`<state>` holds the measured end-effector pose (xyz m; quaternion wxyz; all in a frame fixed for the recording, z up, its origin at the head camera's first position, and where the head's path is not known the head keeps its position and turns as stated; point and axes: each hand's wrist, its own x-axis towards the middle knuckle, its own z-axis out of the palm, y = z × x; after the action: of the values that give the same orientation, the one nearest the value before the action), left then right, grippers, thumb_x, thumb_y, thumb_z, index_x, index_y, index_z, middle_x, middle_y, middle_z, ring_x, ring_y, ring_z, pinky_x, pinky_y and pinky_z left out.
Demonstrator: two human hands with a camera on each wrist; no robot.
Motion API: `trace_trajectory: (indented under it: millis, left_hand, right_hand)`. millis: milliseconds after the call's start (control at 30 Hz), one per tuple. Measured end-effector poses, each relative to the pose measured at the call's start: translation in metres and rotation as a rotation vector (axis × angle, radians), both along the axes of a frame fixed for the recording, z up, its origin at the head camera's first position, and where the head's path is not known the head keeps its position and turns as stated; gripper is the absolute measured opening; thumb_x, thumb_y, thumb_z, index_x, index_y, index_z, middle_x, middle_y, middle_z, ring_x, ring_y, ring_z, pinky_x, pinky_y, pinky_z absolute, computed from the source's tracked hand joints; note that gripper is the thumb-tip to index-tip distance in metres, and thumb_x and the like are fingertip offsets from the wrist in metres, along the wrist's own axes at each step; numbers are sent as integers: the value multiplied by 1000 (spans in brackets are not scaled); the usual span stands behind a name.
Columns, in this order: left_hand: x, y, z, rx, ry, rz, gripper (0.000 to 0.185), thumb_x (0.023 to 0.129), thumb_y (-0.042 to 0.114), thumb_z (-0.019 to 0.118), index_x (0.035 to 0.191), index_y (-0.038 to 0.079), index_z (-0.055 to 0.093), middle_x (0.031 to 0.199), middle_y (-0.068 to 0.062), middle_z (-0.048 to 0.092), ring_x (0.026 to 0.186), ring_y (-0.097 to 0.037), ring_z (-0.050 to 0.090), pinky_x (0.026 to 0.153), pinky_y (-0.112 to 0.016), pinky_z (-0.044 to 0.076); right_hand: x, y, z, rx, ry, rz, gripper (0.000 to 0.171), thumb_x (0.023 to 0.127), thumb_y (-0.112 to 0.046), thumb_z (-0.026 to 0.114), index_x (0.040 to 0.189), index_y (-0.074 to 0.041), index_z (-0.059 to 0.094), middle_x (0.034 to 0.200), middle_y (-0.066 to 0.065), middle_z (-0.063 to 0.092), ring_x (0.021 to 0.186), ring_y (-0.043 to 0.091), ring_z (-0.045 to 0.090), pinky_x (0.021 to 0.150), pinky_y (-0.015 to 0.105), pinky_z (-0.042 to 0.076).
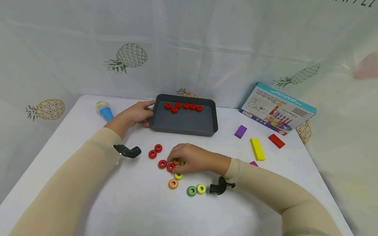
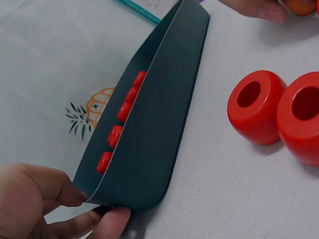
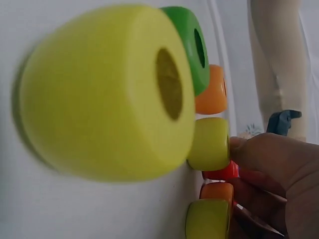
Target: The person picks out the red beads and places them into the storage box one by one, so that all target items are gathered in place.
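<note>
Possibly, crowding could make the right hand (image 1: 192, 159), pinching a glossy round red bead (image 1: 170, 167) on the white worktop (image 1: 133, 196), knock a glossy round yellow bead (image 1: 178, 177) away, while the left hand (image 1: 137, 113) grips the rectangular dark-grey tray (image 1: 183, 124).

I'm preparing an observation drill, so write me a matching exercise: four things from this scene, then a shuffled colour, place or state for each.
1. Left hand
2. Right hand
3. Tray
4. Microphone handle

A. Blue
B. Dark gray
C. Holding the tray's end
D. Among the loose beads

Pairs: 1-C, 2-D, 3-B, 4-A
</note>
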<state>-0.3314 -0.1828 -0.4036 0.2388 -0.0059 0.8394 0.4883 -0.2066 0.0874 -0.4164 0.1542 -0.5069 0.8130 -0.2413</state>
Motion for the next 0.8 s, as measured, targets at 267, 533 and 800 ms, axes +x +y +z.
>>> trace_trajectory:
  millis: [267,533,800]
  left_hand:
    - [-1,-1,-1,-12,-1,-1,75,99,10,50,164,30,17,151,-20,43,109,-30,59,74,-32,61]
    - [1,-1,-3,-7,4,4,75,99,10,51,164,29,18,149,-20,46,106,-29,60,74,-32,62]
    - [-1,1,-2,-12,5,11,74,98,10,50,163,30,20,147,-19,47,102,-29,59,73,-32,61]
  right_hand:
    - [-7,-5,-7,34,12,27,29,89,-30,78,115,-18,76,109,-12,72,107,2,58,98,21,47]
    - [-13,-10,-8,92,13,61,29,89,-28,78,117,-20,75,110,-15,71,106,1,57,97,19,47]
    - [-15,-7,2,51,56,72,26,89,-27,77,113,-19,76,105,-14,71,101,3,58,93,18,48]
